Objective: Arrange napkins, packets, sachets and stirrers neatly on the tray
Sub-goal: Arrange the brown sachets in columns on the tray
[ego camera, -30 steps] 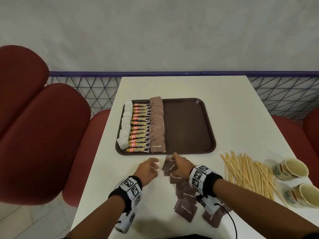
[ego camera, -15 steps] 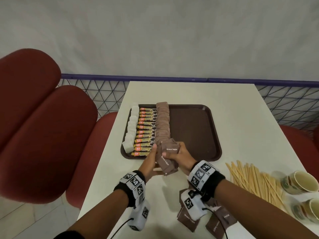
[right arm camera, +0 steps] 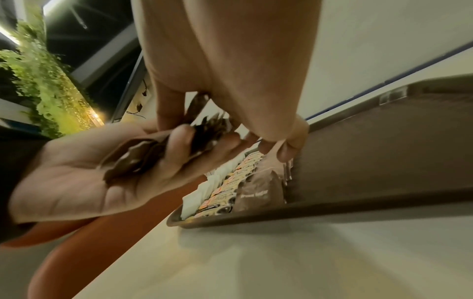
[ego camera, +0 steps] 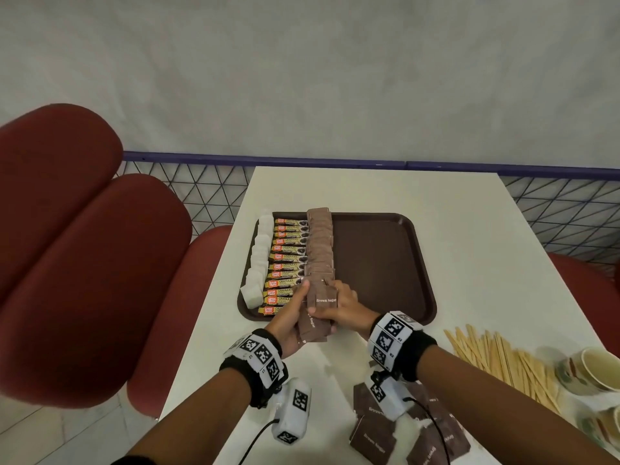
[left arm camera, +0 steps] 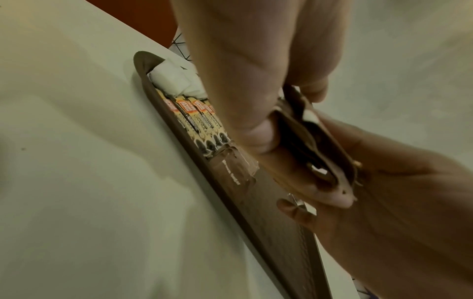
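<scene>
A: Holding a small stack of brown sachets (ego camera: 313,325) over the tray's (ego camera: 385,263) near edge — that's the left hand (ego camera: 285,318), fingers curled under and round the stack.

B: And the right hand (ego camera: 345,308)?

A: Pinching the top sachet (ego camera: 326,300), thumb on the near edge and fingers over the far side, just at the near end of the sachet row (ego camera: 320,250) on the tray.

B: How will these handle, do you reckon?

A: Light, thin paper, a little soft and loose with sugar inside. They look liable to slide over one another, so the stack wants side pressure, not a squeeze that crumples them.

B: Best place to take one?

A: By the short edges, flat between thumb and fingertip, so it stays straight and can be tucked overlapping the last one in the row.

B: What else is set?

A: Napkins (ego camera: 256,263) along the left rim, then coffee sticks (ego camera: 285,263), then the brown row. More sachets (ego camera: 372,437) lie loose on the table (ego camera: 369,189) near the right wrist, and stirrers (ego camera: 496,360) lie well apart to the right, off the tray.
</scene>
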The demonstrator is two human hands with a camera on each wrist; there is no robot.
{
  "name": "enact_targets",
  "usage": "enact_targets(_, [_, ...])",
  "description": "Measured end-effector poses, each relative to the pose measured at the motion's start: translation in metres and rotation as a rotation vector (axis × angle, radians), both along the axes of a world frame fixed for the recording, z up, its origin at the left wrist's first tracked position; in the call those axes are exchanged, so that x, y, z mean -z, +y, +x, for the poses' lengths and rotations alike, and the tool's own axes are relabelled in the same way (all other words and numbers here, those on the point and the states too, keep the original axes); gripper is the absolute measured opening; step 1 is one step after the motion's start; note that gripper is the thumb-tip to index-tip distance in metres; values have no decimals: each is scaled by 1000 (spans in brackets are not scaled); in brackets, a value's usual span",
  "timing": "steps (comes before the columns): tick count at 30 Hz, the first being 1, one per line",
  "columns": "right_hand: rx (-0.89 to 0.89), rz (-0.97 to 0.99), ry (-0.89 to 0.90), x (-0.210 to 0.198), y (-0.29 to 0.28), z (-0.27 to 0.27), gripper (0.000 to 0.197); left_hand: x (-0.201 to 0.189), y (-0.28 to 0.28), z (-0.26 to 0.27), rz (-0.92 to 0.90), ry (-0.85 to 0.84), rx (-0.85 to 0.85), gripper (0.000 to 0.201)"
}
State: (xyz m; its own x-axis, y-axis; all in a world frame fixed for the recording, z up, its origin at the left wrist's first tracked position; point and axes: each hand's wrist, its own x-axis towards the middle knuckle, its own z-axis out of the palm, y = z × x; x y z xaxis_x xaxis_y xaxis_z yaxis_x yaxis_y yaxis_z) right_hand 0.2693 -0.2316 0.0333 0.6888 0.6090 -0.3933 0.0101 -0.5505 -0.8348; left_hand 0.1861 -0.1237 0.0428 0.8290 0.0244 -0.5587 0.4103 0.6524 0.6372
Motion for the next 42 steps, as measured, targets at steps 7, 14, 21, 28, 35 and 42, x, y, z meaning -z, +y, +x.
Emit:
enact_targets(7, [94,204,313,1,-12,10,49,9,7,0,23,-3,-166,39])
enact_targets(14, [55,301,412,-3,-18,20,9,10,9,2,76,-30,-155,42])
enact_targets(21, [76,212,190,-12,-19,52,8,5,18,4,114,11,-176,34])
enact_targets(28, [407,101,-48,1,-4,128,12,7,43,3,66,63,-239,41])
enact_targets(35, [548,-34,-181,13,36,186,14,13,65,7,76,42,-193,35])
enact_targets(42, [549,-154,-231,19,71,219,22,24,88,20,42,49,-172,37])
